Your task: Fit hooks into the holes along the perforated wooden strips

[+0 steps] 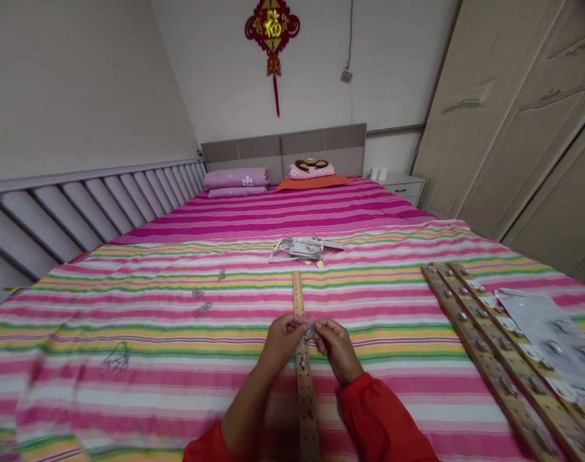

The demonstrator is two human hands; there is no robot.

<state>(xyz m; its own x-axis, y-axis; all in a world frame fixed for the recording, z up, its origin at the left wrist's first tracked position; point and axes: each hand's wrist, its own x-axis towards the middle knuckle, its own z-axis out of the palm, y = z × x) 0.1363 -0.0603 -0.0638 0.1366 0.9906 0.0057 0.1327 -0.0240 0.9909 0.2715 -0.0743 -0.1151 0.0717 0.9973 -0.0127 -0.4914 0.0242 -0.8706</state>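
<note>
Pinching clr plastic pc. (311, 326), holed strip (298, 295)

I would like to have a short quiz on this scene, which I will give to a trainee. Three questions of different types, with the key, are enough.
1. Multiple choice: what do the left hand and the right hand hold between them?
A. a pillow
B. a small clear piece
C. a spoon

2. True or false: the packet lies beyond the far end of the strip under the hands.

3. Fill in: the other strips lie to the person's ____.

Key: 1. B. 2. True. 3. right.
</note>
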